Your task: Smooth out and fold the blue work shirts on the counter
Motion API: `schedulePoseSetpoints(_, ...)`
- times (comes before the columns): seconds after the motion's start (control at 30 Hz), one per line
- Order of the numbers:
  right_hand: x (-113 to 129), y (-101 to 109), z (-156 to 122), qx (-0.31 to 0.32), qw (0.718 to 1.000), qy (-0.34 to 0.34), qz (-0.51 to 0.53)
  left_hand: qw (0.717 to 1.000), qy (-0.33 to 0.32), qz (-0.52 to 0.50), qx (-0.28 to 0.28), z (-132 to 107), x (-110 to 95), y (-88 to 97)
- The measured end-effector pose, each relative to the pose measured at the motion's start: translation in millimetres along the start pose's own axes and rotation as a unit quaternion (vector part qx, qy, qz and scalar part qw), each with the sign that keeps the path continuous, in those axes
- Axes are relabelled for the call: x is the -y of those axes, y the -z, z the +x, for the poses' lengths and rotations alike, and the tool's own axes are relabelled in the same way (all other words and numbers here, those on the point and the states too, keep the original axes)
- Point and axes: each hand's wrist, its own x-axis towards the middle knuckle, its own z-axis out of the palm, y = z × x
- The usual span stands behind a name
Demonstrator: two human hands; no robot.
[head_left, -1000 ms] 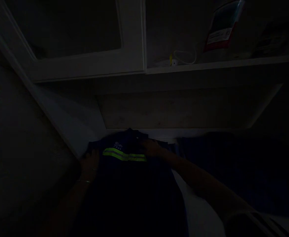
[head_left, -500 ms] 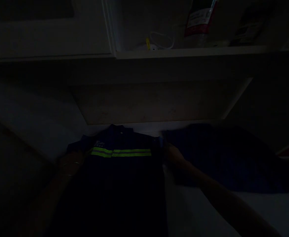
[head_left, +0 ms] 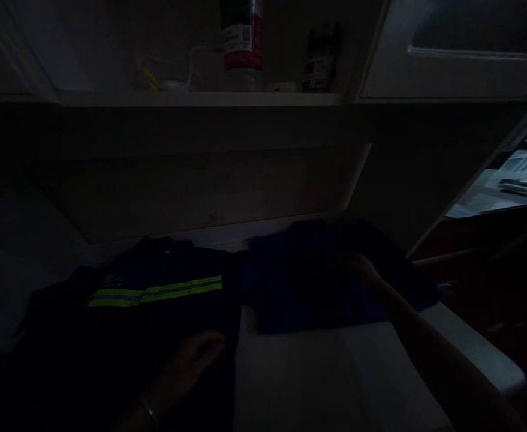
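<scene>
The room is very dark. A dark blue work jacket (head_left: 168,324) with yellow-green reflective bands lies spread out at the left, its collar toward the wall. My left hand (head_left: 200,351), with a bracelet at its wrist, is over the jacket's lower right part; its fingers are loosely bent and apart, holding nothing I can see. Right of the jacket lies a second dark blue garment (head_left: 290,294), whose kind I cannot make out. My right hand (head_left: 361,267) is at this garment's right half, its fingertips lost in the dark against the cloth.
Both garments lie on a pale surface (head_left: 303,372), whose right end shows near a lit window area (head_left: 519,180). Above is an open shelf (head_left: 200,99) with a bottle (head_left: 243,45), a dark jar (head_left: 319,63) and a white cord (head_left: 190,66).
The view has swung right. My left hand has left the jacket's left sleeve and moved toward its lower right. My right hand has left the right sleeve and moved onto the second garment.
</scene>
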Motion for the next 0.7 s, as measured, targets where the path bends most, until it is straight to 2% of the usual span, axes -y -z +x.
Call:
schedulePoseSetpoints(0.07, -15.4, 18.3, 17.8, -0.008, 0.999, -0.037, -0.033, 0.991, -0.022, -0.118, 0.060, 16.4, -30.0, -44.8)
schedulePoseSetpoints(0.1, -23.6, 27.6, 25.5, -0.017, 0.997, -0.062, -0.053, 0.987, -0.032, -0.138, 0.071, 27.2, -44.8, -61.8)
schedulePoseSetpoints(0.17, -39.7, 45.0, 38.7, -0.045, 0.989, -0.112, -0.090, 0.989, -0.053, -0.119, 0.063, 54.1, -70.9, -84.7)
schedulePoseSetpoints(0.23, -53.0, 58.0, 50.0, -0.066, 0.979, -0.151, -0.117, 0.995, -0.083, -0.054, 0.024, 86.4, -89.4, -95.7)
schedulePoseSetpoints(0.33, -63.8, 64.3, 64.9, -0.059, 0.975, -0.168, -0.130, 0.990, -0.107, 0.084, -0.040, 135.8, -99.2, -100.2)
schedulePoseSetpoints(0.47, -67.6, 53.3, 78.2, -0.011, 0.976, -0.177, -0.126, 0.949, -0.072, 0.285, -0.117, 184.5, -90.1, -96.7)
schedulePoseSetpoints(0.53, -69.4, 46.2, 81.6, 0.004, 0.974, -0.193, -0.120, 0.929, -0.018, 0.335, -0.156, 197.1, -86.4, -92.4)
schedulePoseSetpoints(0.6, -70.7, 41.8, 84.1, 0.004, 0.971, -0.214, -0.110, 0.921, 0.039, 0.352, -0.164, 202.1, -87.8, -88.2)
schedulePoseSetpoints(0.63, -70.6, 41.0, 85.2, -0.002, 0.969, -0.224, -0.104, 0.918, 0.046, 0.358, -0.164, 202.4, -90.5, -86.6)
schedulePoseSetpoints(0.7, -68.1, 42.3, 86.1, -0.014, 0.969, -0.228, -0.092, 0.909, 0.006, 0.376, -0.179, 200.1, -99.4, -85.6)
